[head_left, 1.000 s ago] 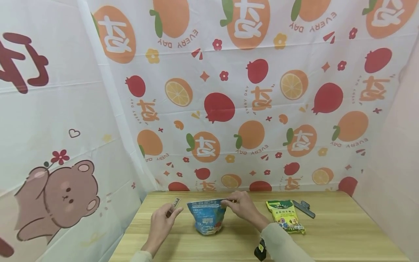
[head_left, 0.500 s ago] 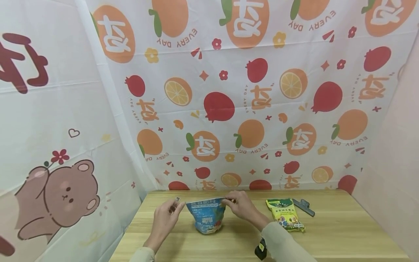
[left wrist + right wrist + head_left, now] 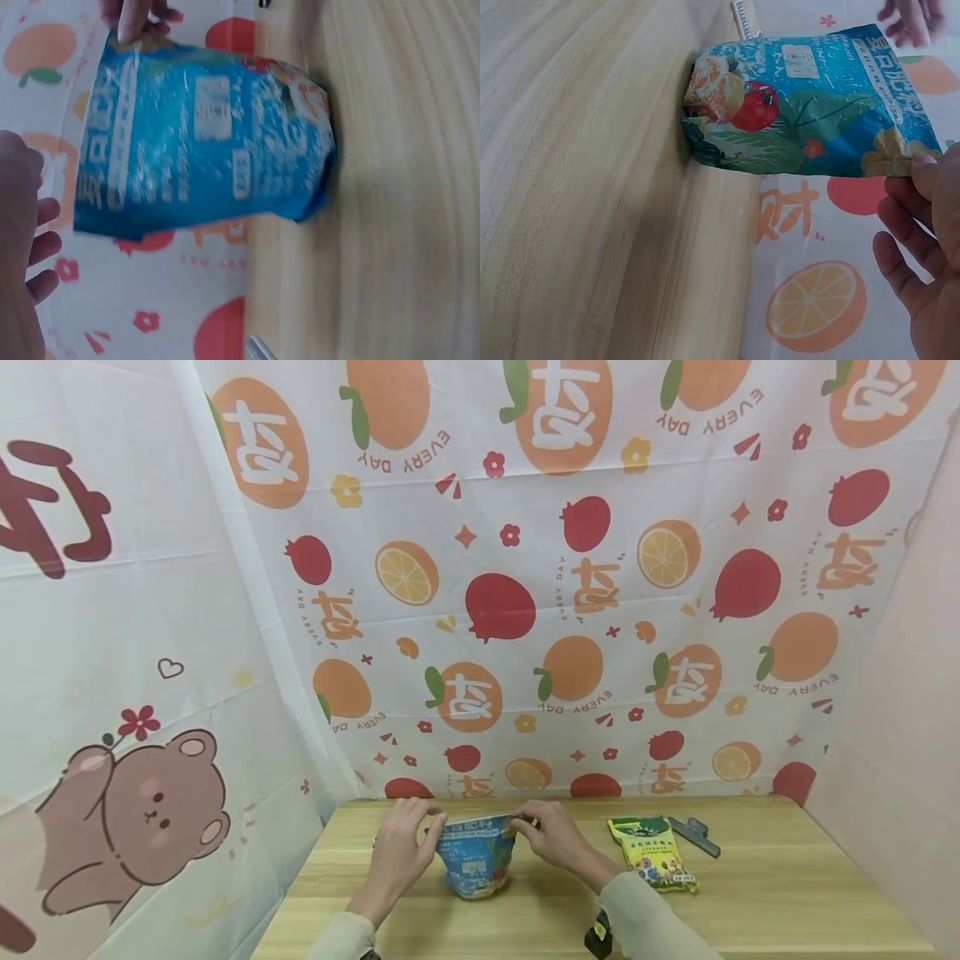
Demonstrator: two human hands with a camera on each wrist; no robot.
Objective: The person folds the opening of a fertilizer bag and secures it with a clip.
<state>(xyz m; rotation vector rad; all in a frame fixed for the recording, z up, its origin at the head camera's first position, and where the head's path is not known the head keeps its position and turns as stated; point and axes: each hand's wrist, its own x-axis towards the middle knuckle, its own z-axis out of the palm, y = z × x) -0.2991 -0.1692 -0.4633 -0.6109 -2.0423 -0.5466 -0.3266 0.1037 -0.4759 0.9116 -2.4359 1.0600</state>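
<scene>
blue bag (image 3: 476, 862): standing upright, lower centre of the head view, long axis running vertically, top edge facing up
right hand (image 3: 557, 837): pinching its top right corner
left hand (image 3: 403, 850): hovering beside the top left corner, fingers loosely parted
pale strip (image 3: 742, 19): lying left of the bag
yellow packet (image 3: 654, 853), dark clip (image 3: 697, 837): lying lower right
wooden table (image 3: 787, 897): stretching before a fruit-printed backdrop (image 3: 555, 552)

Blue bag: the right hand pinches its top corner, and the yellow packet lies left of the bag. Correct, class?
No: the head view shows the yellow packet lying right of the blue bag, whose top corner the right hand does pinch.
</scene>
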